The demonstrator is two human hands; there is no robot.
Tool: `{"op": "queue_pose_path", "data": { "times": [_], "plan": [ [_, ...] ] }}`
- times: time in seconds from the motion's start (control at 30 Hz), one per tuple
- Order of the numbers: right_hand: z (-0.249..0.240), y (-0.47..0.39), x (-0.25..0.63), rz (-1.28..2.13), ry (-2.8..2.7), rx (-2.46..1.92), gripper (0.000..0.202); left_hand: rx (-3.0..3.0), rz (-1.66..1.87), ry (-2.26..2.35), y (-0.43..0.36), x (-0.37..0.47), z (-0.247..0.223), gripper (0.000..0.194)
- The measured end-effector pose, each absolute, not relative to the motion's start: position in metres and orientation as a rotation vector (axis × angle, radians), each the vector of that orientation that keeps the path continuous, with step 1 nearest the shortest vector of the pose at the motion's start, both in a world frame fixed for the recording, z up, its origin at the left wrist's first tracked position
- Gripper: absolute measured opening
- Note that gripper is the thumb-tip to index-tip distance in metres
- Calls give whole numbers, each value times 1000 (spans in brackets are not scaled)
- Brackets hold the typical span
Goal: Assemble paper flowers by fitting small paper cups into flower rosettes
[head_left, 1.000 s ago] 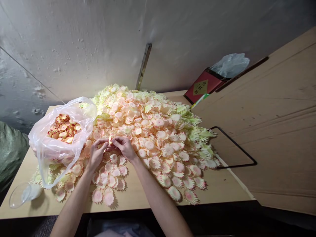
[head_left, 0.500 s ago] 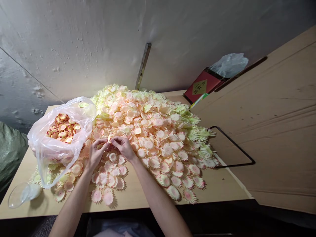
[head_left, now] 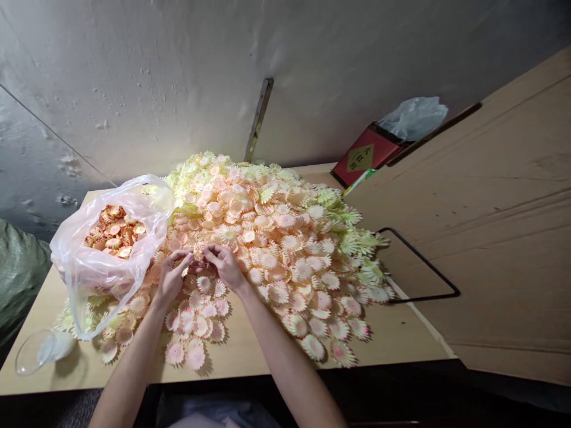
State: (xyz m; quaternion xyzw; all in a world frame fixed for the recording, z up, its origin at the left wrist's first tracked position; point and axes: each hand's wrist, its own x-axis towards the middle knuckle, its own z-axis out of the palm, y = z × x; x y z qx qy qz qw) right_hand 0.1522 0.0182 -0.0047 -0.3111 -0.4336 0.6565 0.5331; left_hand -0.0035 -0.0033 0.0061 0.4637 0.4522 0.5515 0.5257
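A large heap of pale pink and yellow-green flower pieces covers the middle of the table. At its front left, my left hand is closed, thumb and fingers pinching something too small to make out. Just right of it, my right hand also has its fingertips pressed together, on something I cannot make out among the petals. A small gap lies between the two hands. To their left stands an open plastic bag holding red-edged, cream-centred flower pieces.
A clear cup lies tipped at the table's front left. Cardboard rises along the right, with a black metal loop against it. A red box stands at the back right, and a green sack at the far left.
My hands have moved slightly apart; their fingertips were nearly touching before. The heap and the bag look unchanged.
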Motion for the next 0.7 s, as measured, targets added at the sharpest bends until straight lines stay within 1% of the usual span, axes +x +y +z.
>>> {"op": "queue_pose_path", "data": {
  "times": [0.13, 0.27, 0.43, 0.57, 0.7],
  "plan": [
    [-2, 23, 154, 1591, -767, -703, 30, 969, 1363, 1004, -4, -4, 12, 30],
    [2, 27, 161, 1527, -550, -700, 35, 858, 1479, 1067, -5, -10, 18, 31],
    [0, 26, 161, 1491, -719, -739, 30, 976, 1478, 1129, -8, -11, 20, 40],
    [-4, 23, 158, 1488, -904, -737, 26, 1078, 1418, 1161, -8, -8, 16, 33],
    [-2, 18, 160, 1453, -1103, -776, 23, 1205, 1311, 1285, -7, -5, 13, 32]
  ]
}}
